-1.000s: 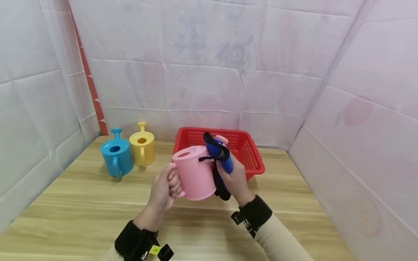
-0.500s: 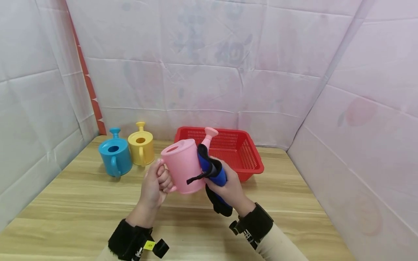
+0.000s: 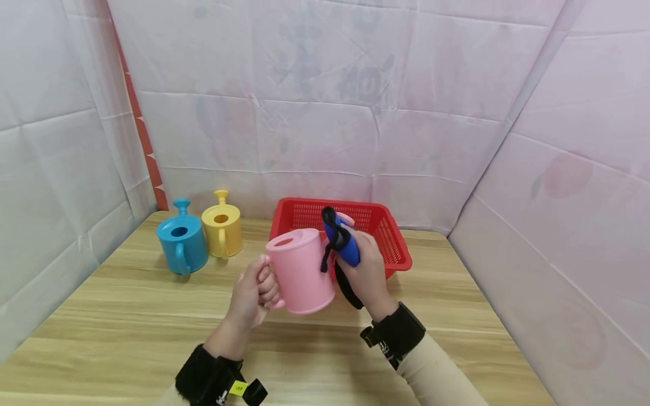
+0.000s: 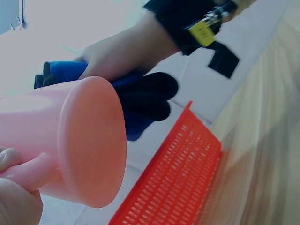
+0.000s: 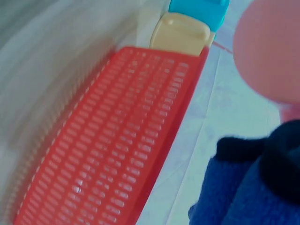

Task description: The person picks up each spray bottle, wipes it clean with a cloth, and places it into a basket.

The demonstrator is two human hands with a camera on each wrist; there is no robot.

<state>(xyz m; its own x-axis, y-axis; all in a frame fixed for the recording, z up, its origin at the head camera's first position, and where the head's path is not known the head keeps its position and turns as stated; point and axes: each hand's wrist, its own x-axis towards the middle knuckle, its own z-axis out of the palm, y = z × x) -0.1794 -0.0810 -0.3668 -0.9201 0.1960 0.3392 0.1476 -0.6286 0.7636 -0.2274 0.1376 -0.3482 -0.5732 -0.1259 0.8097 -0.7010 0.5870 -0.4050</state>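
My left hand [image 3: 255,293] grips the handle of a pink watering can [image 3: 303,276], lifted above the table and leaning slightly. My right hand [image 3: 369,270] holds a folded blue cloth [image 3: 347,248] with black edging at the can's spout side. Most of the spout is hidden by cloth and hand; only its pink rose peeks out above. In the left wrist view the can's round base [image 4: 96,145] faces the camera, with the bunched cloth [image 4: 145,93] behind it. The right wrist view has the cloth [image 5: 234,187] close up, below the pink can [image 5: 272,51].
A red perforated basket [image 3: 396,242] stands behind the hands at the back of the wooden table [image 3: 152,338]. Further left, a blue watering can [image 3: 195,248] and a yellow watering can [image 3: 232,234] stand side by side. Sheeted walls enclose the back and both sides.
The can shifts left and up, then returns right and down. The cloth slides down off the spout, baring its rose, then comes back up over it. Both hands keep their hold.
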